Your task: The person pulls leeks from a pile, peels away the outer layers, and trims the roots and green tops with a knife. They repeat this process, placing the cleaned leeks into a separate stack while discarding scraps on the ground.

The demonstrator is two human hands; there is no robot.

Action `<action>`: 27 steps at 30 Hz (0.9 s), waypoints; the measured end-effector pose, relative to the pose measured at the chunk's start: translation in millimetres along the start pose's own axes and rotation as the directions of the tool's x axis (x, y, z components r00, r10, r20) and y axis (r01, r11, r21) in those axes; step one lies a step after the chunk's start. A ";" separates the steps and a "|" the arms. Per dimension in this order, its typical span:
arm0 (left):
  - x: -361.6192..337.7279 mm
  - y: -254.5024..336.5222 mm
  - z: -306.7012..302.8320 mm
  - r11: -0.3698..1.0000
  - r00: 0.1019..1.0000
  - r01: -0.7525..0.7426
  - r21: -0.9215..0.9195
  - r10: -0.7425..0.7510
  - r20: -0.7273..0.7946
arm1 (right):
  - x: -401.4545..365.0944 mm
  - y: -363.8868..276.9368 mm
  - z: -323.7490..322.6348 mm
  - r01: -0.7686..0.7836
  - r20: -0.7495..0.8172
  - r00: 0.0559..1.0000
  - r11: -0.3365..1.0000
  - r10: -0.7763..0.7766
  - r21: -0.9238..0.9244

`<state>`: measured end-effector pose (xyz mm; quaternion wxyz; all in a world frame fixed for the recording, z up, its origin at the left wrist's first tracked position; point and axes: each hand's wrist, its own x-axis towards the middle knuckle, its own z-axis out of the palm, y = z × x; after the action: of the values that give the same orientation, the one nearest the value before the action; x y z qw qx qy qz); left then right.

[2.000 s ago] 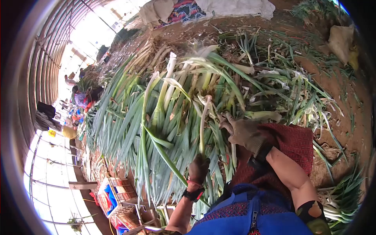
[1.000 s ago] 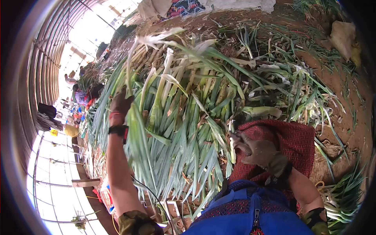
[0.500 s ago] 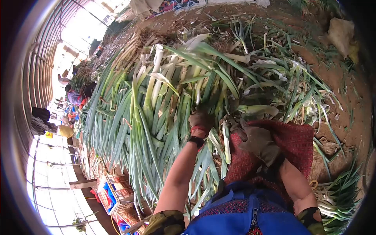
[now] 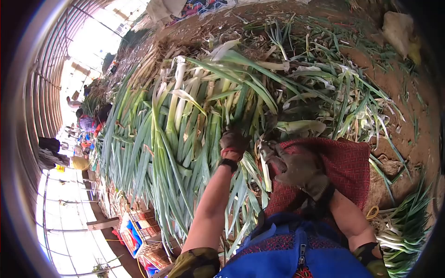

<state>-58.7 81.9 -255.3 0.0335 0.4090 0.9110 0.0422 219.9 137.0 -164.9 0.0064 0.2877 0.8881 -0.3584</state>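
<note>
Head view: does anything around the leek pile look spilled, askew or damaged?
Only the scraps. The stacked leeks lie neatly parallel under the left hand, but right of them loose leaves are strewn criss-cross over the bare dirt. The right hand is over a red cloth.

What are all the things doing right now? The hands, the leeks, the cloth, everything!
Left hand: gloved, fingers pushed into the leek pile.
Right hand: gloved, fingers curled by a pale stalk; grip unclear.
Leek pile: lying flat, stacked, white ends far, green leaves near.
Red cloth: spread over the lap.
Leaf scraps: scattered on the dirt.
Small leek heap: lying on the ground, right side.
</note>
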 end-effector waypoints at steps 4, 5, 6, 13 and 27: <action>16.2 -3.2 11.5 0.997 0.997 0.056 -0.059 -0.052 0.057 | 1.1 0.8 -12.4 -0.065 -0.023 0.998 0.997 0.065 -0.030; 24.1 -7.9 11.6 0.995 0.998 0.034 -0.096 -0.028 0.056 | -2.3 2.6 -11.7 -0.042 -0.039 0.998 0.999 0.041 -0.020; 32.7 -10.5 12.3 0.991 0.999 0.010 -0.135 -0.002 0.054 | -6.0 4.7 -11.4 -0.020 -0.057 0.998 1.000 0.019 -0.013; -7.5 -2.1 10.2 0.840 0.941 -0.069 -0.538 0.234 0.244 | -20.6 9.1 -6.7 -0.070 -0.038 0.996 0.990 0.076 0.122; 31.7 -18.8 15.4 0.993 0.989 -0.114 -0.027 0.116 0.087 | -17.7 -6.0 -2.8 -0.078 -0.061 0.995 0.993 0.073 -0.093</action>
<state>-92.2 94.0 -273.4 0.0757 0.4618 0.8830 0.0360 232.2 126.4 -155.2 0.0082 0.3307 0.8924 -0.3069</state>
